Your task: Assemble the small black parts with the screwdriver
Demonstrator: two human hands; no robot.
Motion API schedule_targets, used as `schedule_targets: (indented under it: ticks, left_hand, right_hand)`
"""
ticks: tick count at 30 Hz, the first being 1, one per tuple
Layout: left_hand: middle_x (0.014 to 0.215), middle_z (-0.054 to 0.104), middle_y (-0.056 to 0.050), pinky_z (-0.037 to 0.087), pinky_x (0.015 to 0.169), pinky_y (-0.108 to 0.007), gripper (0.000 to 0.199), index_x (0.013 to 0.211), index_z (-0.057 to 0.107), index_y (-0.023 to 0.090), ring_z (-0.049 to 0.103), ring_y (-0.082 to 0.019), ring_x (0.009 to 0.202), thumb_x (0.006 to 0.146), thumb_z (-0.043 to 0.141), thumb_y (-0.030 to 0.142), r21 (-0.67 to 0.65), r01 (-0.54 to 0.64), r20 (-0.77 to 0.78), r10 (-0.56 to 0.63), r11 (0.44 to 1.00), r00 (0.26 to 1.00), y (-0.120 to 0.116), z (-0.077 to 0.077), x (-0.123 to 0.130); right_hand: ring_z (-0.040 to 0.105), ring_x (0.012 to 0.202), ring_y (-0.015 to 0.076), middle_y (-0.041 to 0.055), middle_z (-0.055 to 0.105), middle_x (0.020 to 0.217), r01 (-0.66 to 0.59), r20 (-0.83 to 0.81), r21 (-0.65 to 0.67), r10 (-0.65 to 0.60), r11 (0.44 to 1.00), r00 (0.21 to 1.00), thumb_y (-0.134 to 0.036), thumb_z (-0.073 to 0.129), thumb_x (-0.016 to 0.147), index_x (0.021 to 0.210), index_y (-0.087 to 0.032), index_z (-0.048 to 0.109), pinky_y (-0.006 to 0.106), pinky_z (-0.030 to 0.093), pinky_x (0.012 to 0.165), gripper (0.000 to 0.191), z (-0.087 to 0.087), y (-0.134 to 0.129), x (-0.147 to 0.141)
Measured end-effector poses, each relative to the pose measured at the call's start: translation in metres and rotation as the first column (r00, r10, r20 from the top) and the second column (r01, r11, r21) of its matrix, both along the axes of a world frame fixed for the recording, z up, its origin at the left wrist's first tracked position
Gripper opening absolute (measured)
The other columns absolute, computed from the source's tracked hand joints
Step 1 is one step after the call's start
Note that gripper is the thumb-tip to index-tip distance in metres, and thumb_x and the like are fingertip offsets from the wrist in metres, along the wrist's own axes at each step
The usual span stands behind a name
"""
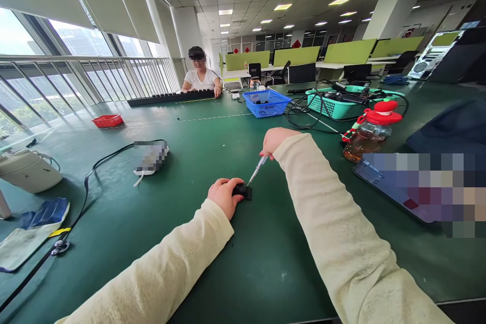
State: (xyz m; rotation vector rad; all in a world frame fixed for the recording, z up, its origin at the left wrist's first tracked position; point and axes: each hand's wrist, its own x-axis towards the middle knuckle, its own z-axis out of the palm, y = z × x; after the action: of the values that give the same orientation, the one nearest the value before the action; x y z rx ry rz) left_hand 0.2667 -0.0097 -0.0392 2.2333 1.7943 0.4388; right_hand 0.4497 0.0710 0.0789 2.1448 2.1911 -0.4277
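On the green table (190, 162), my left hand (225, 196) is closed around a small black object (243, 191), which rests on the tabletop. My right hand (276, 142) is closed on the upper end of a screwdriver (258, 169) with a clear handle. The tool slants down to the left, and its tip is at or very near the back edge of the black object; whether they touch is too small to tell. My right fingers are partly hidden behind the hand.
Beyond my hands are a blue basket (267, 108), a green basket (334, 106) with cables and a red tray (108, 121). A red-lidded bottle (367, 136) and tablet (395, 190) lie right. A person (200, 78) sits at the far end behind a long black strip (170, 97).
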Motion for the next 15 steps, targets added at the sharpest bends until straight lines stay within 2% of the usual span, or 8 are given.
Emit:
schedule_targets:
  ticks: [3,6,10,15]
  left_hand:
    - [0.113,0.065,-0.005,0.039,0.105,-0.037,0.04,0.119,0.062,0.029,0.053,-0.023,0.118,0.08,0.064,0.021,-0.002,0.0,-0.002,0.0,1.0,1.0,0.0,0.0,0.0]
    - [0.113,0.065,-0.006,0.039,0.106,-0.038,0.04,0.12,0.061,0.029,0.053,-0.024,0.118,0.08,0.064,0.021,-0.002,0.003,-0.003,-0.003,1.0,1.0,0.0,0.0,0.0]
    - [0.112,0.066,-0.007,0.039,0.106,-0.038,0.039,0.12,0.062,0.028,0.053,-0.024,0.118,0.081,0.064,0.021,-0.003,0.007,-0.01,-0.007,1.0,1.0,-0.001,0.002,0.001]
    - [0.113,0.065,-0.006,0.04,0.105,-0.039,0.04,0.12,0.062,0.029,0.052,-0.024,0.119,0.081,0.063,0.021,-0.004,0.002,-0.015,-0.002,1.0,1.0,-0.002,0.003,0.001]
  right_hand:
    - [0.066,0.076,0.0209,0.0086,0.072,0.082,-0.044,-0.023,0.009,0.045,0.999,0.999,-0.027,0.068,0.077,0.081,-0.019,0.076,0.029,0.048,0.063,0.013,0.003,-0.005,-0.004]
    - [0.066,0.075,0.0211,0.0101,0.071,0.084,-0.043,-0.032,0.093,0.046,0.995,0.998,-0.027,0.068,0.077,0.084,-0.018,0.076,0.029,0.047,0.063,0.014,0.012,-0.015,-0.006]
    - [0.065,0.071,0.0195,0.0081,0.07,0.076,-0.074,-0.072,0.187,0.089,0.98,0.993,-0.023,0.067,0.077,0.083,-0.019,0.075,0.028,0.045,0.061,0.011,0.025,-0.029,-0.004]
    - [0.064,0.07,0.0191,0.0073,0.07,0.076,-0.129,-0.092,0.203,0.151,0.97,0.984,-0.019,0.065,0.076,0.081,-0.02,0.076,0.027,0.044,0.058,0.012,0.026,-0.034,-0.01]
